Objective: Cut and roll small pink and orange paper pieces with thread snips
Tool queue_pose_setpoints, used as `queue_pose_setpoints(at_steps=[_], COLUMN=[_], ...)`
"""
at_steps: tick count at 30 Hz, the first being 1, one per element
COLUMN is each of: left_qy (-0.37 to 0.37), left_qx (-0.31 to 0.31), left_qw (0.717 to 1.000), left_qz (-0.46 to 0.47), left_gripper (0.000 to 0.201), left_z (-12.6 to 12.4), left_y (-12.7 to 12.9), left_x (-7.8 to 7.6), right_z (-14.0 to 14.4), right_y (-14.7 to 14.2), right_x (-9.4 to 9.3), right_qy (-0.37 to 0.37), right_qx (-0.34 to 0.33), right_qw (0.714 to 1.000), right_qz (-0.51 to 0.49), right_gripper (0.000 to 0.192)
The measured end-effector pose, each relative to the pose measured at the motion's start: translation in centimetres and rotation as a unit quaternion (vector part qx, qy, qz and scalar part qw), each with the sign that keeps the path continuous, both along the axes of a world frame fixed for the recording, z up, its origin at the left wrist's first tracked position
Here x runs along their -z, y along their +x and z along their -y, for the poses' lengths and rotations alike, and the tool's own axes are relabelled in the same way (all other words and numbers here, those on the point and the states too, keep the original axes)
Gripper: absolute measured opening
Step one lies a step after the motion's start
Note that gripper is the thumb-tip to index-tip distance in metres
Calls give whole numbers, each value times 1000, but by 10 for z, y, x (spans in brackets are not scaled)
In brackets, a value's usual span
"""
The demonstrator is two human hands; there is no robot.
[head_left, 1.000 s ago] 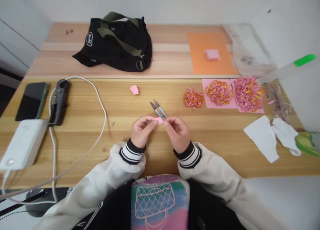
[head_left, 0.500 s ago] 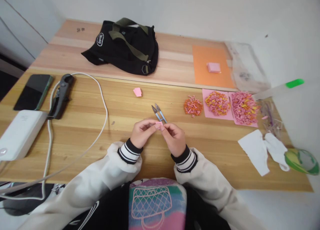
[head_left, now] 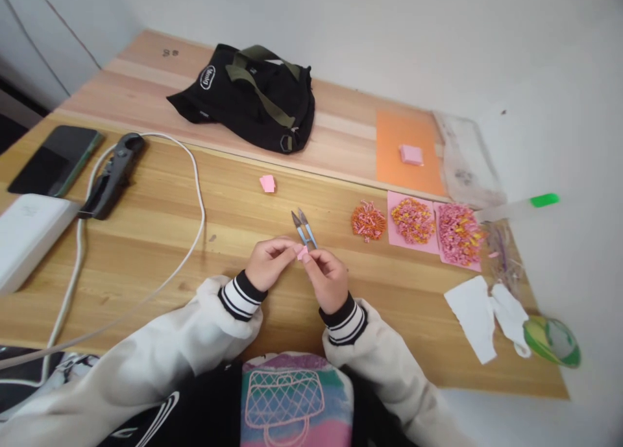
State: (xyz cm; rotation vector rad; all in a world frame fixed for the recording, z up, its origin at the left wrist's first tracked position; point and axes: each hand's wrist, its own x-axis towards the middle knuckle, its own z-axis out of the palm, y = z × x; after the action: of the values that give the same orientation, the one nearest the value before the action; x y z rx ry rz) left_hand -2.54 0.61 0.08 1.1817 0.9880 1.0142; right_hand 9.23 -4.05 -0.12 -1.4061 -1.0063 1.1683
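So, a small pink paper piece [head_left: 302,253] is being pinched between the fingertips of the left hand [head_left: 267,265] and the right hand [head_left: 327,279], held just above the wooden table [head_left: 160,252] right in front of the body. Both sets of fingers are curled in and closed on that piece; nothing else is gripped. Small thread snips [head_left: 304,227] are lying on the table just beyond the hands, untouched. Judging by what's laid out, a fair bit looks done already: an orange pile of tiny folded bits [head_left: 368,221] sits loose on the wood, and two more heaps are parked on pink sheets, a mixed pile [head_left: 413,220] and a pinker pile [head_left: 458,231] further right. A single pink scrap [head_left: 267,183] is lying by itself further back, and a pink paper stack [head_left: 411,154] on an orange sheet [head_left: 392,154] suggests plenty of stock is left to be worked. How far the piece in hand is folded can't be told, it's too small.
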Motion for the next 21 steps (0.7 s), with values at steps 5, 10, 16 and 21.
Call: queue_pose_setpoints(at_steps=[5,10,16,21], left_qy=[-18,-62,-69,-70], left_qx=[19,25,3,6], left_qw=[999,994,995,994], left_qz=[36,82,74,79], left_gripper=[35,15,15,17], left_z=[0,1,2,1], left_y=[-1,-2,1,2], left_x=[6,13,8,0], right_z=[-2,-4,-6,-7], right_y=[2,4,4,3], right_x=[2,3,3,1], right_qy=[4,-9,-17,-13], right_qx=[5,16,17,32], right_qw=[1000,998,997,997], right_qz=[-22,-63,-69,-72], right_gripper=[22,24,27,27])
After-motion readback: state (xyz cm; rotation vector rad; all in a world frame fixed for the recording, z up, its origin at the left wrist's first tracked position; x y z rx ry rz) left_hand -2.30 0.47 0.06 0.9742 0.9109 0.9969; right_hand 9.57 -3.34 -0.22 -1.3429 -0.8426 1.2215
